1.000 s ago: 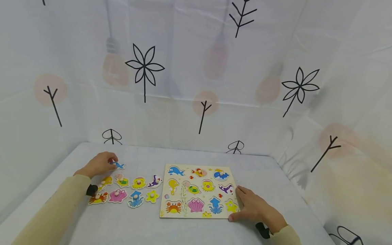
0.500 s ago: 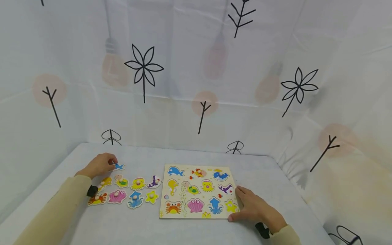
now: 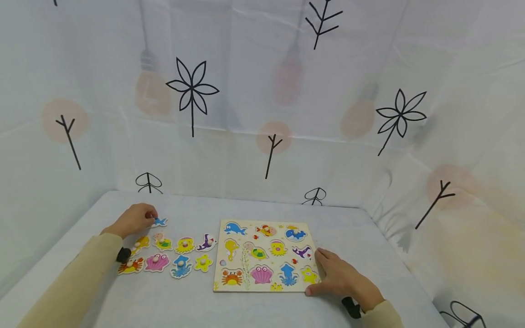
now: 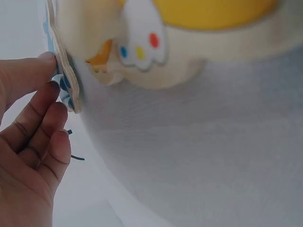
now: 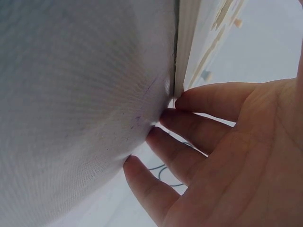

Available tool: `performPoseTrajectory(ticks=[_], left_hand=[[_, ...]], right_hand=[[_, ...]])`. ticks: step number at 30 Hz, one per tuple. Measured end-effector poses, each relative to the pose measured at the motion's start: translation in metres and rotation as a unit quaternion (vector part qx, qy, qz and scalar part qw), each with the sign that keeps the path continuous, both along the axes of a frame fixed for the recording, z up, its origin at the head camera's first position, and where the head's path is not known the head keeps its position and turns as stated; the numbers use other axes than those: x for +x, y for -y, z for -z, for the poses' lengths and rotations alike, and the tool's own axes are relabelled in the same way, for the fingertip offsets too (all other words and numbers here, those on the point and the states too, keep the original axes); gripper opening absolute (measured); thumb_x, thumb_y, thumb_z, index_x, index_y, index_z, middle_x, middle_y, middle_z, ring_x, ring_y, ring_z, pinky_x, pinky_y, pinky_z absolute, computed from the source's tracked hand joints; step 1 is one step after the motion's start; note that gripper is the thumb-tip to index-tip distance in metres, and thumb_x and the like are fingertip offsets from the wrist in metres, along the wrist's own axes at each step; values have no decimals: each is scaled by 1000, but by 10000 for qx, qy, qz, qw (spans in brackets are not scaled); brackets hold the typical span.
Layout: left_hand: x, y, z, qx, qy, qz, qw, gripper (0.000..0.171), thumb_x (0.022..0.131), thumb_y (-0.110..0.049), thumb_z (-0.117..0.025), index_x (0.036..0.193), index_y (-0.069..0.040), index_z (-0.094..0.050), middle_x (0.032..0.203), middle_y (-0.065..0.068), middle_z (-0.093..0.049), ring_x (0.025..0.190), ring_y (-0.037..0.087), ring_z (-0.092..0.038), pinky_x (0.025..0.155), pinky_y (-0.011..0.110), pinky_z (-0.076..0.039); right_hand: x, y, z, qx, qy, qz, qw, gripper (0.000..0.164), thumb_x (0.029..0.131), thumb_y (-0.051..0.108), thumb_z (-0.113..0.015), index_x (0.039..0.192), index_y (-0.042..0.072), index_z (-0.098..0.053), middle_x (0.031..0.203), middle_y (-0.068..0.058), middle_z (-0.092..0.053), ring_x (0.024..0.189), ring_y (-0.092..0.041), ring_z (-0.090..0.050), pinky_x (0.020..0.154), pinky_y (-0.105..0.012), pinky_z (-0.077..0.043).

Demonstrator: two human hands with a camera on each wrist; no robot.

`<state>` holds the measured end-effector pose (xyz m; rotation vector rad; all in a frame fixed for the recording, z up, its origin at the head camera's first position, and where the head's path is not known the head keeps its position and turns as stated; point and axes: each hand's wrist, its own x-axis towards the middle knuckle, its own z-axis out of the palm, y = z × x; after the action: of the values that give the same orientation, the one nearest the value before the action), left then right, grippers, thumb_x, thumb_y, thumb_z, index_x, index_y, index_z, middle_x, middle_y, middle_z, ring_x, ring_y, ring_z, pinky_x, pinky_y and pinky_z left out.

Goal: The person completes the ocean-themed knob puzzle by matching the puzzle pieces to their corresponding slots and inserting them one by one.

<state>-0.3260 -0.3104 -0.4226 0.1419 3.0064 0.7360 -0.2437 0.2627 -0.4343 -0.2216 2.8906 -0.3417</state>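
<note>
My left hand [image 3: 133, 219] is at the far left of the table, pinching a blue dolphin-like puzzle piece [image 3: 160, 222]. In the left wrist view the thumb and fingertips are on that piece [image 4: 66, 85], which stands edge-on; its face is mostly hidden. A pale wooden puzzle board [image 3: 251, 236] with sea-animal pictures lies flat at centre. Knobbed fish [image 3: 266, 231] and blue whale [image 3: 295, 234] pieces sit in its top row. My right hand [image 3: 342, 277] rests at the board's right front corner, fingers extended against its edge [image 5: 187, 42].
Two rows of loose knobbed pieces lie left of the board: yellow seahorse [image 3: 142, 243], turtle [image 3: 162, 242], octopus [image 3: 185, 245], purple fish-like piece [image 3: 205, 243], crab [image 3: 132, 265], shell [image 3: 157, 263], squid [image 3: 181, 268] and star [image 3: 203, 263]. Patterned cloth [image 3: 229, 150] surrounds the table.
The left hand stays at the blue piece, shifting only slightly. The right hand keeps its place at the board, and the other pieces stay put.
</note>
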Motion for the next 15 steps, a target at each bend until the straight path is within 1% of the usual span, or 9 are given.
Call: performPoseTrajectory(ticks=[7, 10, 15], left_hand=[[-1, -11, -8, -56, -250, 303, 9992, 10, 87, -8, -64, 96, -5, -65, 88, 7, -59, 80, 24, -51, 74, 39, -46], [-2, -20, -9, -107, -337, 460, 9983, 8, 87, -8, -64, 95, -6, -66, 87, 5, -59, 79, 23, -51, 74, 38, -46], [-4, -41, -13, -134, -342, 697, 9969, 8, 87, -8, -65, 95, -8, -66, 86, 3, -59, 79, 21, -51, 75, 39, -47]], right_hand=[[0, -2, 1, -45, -34, -8, 10000, 127, 47, 75, -75, 146, 5, -37, 149, -17, -33, 135, -39, -32, 104, -59, -29], [0, -2, 2, -47, -22, -5, 10000, 127, 47, 75, -75, 146, 5, -37, 150, -17, -32, 135, -38, -31, 104, -59, -28], [-1, -3, 3, -31, -45, -46, 10000, 128, 47, 76, -75, 146, 5, -36, 150, -16, -33, 135, -38, -31, 104, -58, -28]])
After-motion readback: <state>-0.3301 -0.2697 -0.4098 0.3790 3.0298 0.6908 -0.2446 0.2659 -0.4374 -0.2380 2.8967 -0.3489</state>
